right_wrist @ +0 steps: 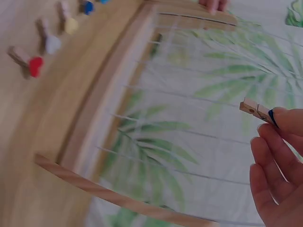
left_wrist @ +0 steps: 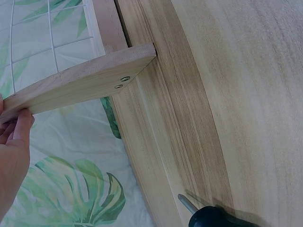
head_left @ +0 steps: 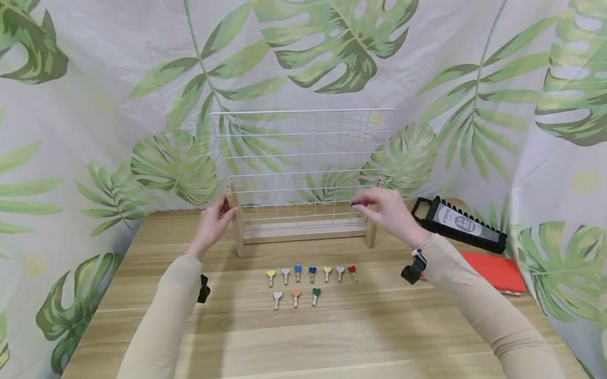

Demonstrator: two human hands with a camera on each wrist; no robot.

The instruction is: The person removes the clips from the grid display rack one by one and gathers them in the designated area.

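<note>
A white wire grid rack (head_left: 305, 234) with a wooden frame stands at the back of the table. My left hand (head_left: 213, 222) grips its left wooden post (left_wrist: 80, 80), thumb and fingers on opposite sides. In front of the grid's lower right part, my right hand (head_left: 386, 208) pinches a small wooden clothespin (right_wrist: 255, 111) by its dark blue end. The clothespin's free end points at the wires and appears apart from them. Several more heart-topped clothespins lie in two rows before the rack, among them a red one (head_left: 352, 270) and a green one (head_left: 316, 294).
A black ridged holder with a grey label (head_left: 461, 219) lies at the right, with a red flat object (head_left: 494, 271) near it. Leaf-print cloth (head_left: 293, 37) hangs behind the table (head_left: 273, 356). A dark rounded thing with a metal tip (left_wrist: 188, 203) shows in the left wrist view.
</note>
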